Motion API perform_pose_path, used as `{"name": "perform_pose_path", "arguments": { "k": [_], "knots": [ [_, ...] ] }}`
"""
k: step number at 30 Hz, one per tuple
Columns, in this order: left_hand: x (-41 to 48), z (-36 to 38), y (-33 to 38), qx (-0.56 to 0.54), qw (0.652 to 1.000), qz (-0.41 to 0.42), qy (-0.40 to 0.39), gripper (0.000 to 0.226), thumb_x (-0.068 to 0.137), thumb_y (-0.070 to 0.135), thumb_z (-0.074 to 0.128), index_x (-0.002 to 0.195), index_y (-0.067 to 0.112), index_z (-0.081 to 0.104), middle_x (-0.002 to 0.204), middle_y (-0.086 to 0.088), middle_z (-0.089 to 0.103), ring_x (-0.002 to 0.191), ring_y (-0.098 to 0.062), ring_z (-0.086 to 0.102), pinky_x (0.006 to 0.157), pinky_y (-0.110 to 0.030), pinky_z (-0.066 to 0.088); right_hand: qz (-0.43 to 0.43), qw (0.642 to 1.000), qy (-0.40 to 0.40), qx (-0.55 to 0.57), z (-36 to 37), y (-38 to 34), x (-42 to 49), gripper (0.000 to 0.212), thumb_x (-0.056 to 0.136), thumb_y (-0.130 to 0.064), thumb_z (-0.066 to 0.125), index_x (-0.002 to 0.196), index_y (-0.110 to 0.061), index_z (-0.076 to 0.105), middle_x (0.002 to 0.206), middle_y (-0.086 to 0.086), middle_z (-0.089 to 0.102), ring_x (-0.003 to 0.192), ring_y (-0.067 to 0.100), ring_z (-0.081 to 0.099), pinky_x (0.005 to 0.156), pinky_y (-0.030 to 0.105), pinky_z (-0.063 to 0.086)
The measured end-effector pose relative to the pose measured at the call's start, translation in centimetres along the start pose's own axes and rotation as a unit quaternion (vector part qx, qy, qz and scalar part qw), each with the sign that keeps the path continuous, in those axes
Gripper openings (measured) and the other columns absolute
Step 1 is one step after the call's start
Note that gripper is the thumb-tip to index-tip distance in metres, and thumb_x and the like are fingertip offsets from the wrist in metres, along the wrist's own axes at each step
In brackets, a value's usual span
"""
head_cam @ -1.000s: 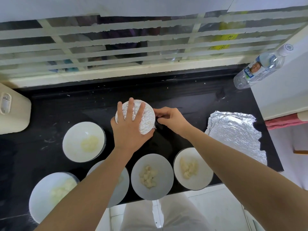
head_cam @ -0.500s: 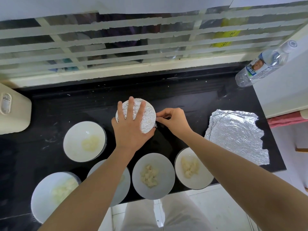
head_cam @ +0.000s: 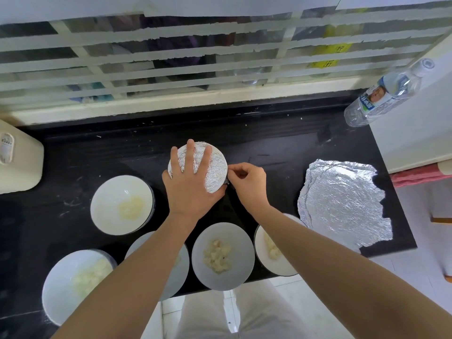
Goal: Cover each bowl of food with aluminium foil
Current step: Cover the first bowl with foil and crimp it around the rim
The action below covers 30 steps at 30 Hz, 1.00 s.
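One foil-covered bowl (head_cam: 216, 165) sits mid-counter (head_cam: 281, 152); left hand (head_cam: 190, 192) lies on top with fingers spread, and right hand (head_cam: 248, 184) pinches the thin, tear-prone foil (head_cam: 226, 182) at the rim, probably the safest hold.

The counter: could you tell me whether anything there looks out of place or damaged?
The stacked foil sheets on the right have ragged, torn edges, and two open bowls sit right at the front edge of the counter.

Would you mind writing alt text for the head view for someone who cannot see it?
A person's left hand presses flat on a foil-covered bowl on a black counter while the right hand pinches the foil at its right rim. Five uncovered white bowls of pale food sit nearer the person; foil sheets lie to the right.
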State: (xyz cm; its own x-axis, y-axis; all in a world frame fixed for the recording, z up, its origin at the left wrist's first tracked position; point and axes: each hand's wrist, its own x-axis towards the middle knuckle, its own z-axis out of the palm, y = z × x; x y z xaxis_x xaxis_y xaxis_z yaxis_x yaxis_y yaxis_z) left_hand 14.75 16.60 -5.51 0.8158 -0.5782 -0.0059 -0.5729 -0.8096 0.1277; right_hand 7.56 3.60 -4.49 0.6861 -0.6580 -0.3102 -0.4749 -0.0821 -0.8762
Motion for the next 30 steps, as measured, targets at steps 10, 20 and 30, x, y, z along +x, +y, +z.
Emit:
{"name": "perform_pose_path", "arguments": {
  "k": [10, 20, 30],
  "knots": [
    [0.2, -0.3, 0.8, -0.014, 0.998, -0.045, -0.032, 0.094, 0.076, 0.081, 0.037, 0.155, 0.034, 0.019, 0.165, -0.008, 0.008, 0.147, -0.043, 0.012, 0.099, -0.061, 0.037, 0.039, 0.989, -0.057, 0.131, -0.1, 0.0, -0.9, 0.025, 0.086, -0.011, 0.069, 0.111, -0.015, 0.072, 0.110, 0.001, 0.071, 0.098, 0.008, 0.068, 0.090, 0.025, 0.054],
    [0.0, -2.7, 1.2, -0.098, 0.985, -0.121, -0.067, 0.119, 0.064, 0.093, 0.045, 0.156, 0.037, -0.006, 0.164, -0.011, -0.018, 0.149, -0.042, -0.010, 0.112, -0.071, 0.004, 0.011, 0.989, -0.143, 0.030, -0.6, -2.1, 3.6, 0.024, 0.086, -0.010, 0.066, 0.108, -0.016, 0.072, 0.101, -0.003, 0.074, 0.094, 0.010, 0.069, 0.092, 0.031, 0.054],
    [1.6, -0.6, -1.2, 0.056, 0.993, 0.103, -0.031, 0.083, 0.085, 0.076, 0.039, 0.156, 0.038, 0.016, 0.165, -0.001, 0.015, 0.150, -0.040, 0.011, 0.103, -0.074, 0.024, -0.034, 0.976, -0.209, -0.045, -2.1, -1.9, 3.9, 0.036, 0.094, -0.004, 0.050, 0.117, -0.024, 0.068, 0.113, -0.008, 0.060, 0.102, 0.002, 0.057, 0.085, 0.010, 0.042]
  ]
}}
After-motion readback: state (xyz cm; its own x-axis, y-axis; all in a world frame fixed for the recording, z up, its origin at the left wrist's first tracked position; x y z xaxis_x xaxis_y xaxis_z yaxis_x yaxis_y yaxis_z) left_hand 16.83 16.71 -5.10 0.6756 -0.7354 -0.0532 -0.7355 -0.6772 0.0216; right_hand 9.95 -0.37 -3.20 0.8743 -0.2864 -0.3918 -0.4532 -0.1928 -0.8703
